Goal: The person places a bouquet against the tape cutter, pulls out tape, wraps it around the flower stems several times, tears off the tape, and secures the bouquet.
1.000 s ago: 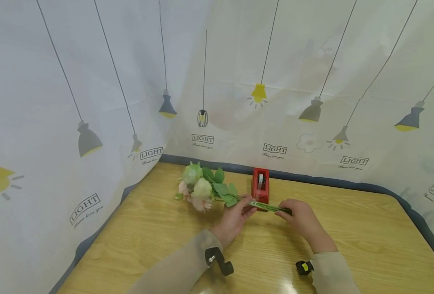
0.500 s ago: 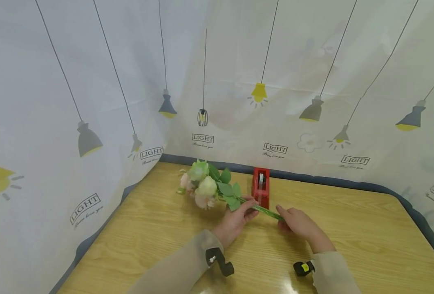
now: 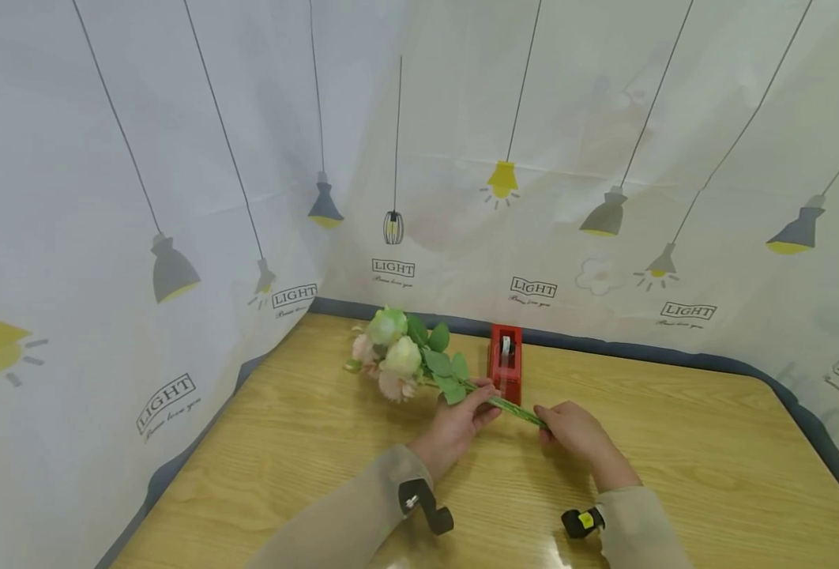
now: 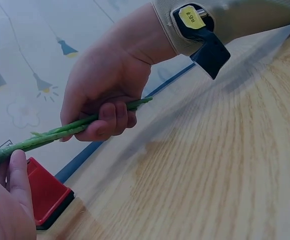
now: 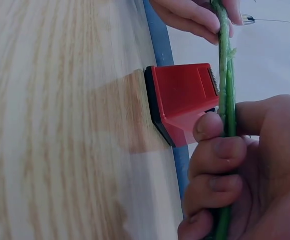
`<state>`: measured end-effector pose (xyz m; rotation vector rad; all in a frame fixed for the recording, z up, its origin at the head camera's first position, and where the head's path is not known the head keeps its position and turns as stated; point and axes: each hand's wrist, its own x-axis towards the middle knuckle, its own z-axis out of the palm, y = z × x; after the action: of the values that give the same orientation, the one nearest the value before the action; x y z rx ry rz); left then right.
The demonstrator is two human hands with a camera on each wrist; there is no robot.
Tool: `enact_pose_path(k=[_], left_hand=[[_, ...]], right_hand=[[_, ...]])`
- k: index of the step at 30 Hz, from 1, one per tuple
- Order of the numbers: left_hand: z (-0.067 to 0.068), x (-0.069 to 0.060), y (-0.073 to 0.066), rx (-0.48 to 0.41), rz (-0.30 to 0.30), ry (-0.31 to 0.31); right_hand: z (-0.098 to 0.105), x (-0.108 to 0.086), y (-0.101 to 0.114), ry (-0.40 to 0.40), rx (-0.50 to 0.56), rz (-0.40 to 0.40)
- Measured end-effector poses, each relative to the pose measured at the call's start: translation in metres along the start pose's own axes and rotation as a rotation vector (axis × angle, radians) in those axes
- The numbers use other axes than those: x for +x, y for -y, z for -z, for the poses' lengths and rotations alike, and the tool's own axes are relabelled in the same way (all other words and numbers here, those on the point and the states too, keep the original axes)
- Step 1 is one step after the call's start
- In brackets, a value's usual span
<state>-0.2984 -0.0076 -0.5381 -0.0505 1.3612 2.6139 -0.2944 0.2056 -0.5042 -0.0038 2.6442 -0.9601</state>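
A bunch of artificial flowers (image 3: 400, 357), pale green, cream and pink with green leaves, lies tilted across the middle of the head view. My left hand (image 3: 455, 427) pinches its green stems (image 3: 515, 408) just below the leaves. Lower down, my right hand (image 3: 577, 436) holds the stem ends; in the right wrist view its fingers (image 5: 219, 155) curl round them. A shiny clear film, apparently tape, shows on the stems beside the left fingertips (image 4: 19, 165) in the left wrist view. Right behind the stems stands a red tape dispenser (image 3: 506, 387).
The wooden table (image 3: 711, 442) extends to both sides and toward me. A pale curtain (image 3: 455, 221) printed with hanging lamps rises behind and at the left, its dark blue hem (image 3: 633, 350) along the table's back edge. Black wrist mounts (image 3: 425, 506) sit on both sleeves.
The stem ends have dipped toward me and the blossoms have shifted slightly right and back. My right hand has moved a little left and lower along with the stems. The tape dispenser has stayed put.
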Motion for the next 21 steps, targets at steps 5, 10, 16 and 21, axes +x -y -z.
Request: enact_pose_path(k=[5,10,16,21], left_hand=[[-0.0003,-0.0003,0.0007,-0.018,-0.014,0.004],[0.0005,0.0005,0.0017,-0.036,-0.026,0.021],[-0.0004,0.0014,-0.0007,-0.073,-0.039,0.005],[-0.0001,0.0011,-0.0014,-0.042,0.0,-0.009]], right_hand=[[-0.0004,-0.0009,0.0,-0.037,-0.006,-0.005],[-0.0013,-0.0018,0.0006,-0.101,-0.044,0.043],[-0.0012,-0.002,0.0024,-0.225,-0.092,0.119],[-0.0009,-0.0031,0.0049,-0.26,-0.088,0.153]])
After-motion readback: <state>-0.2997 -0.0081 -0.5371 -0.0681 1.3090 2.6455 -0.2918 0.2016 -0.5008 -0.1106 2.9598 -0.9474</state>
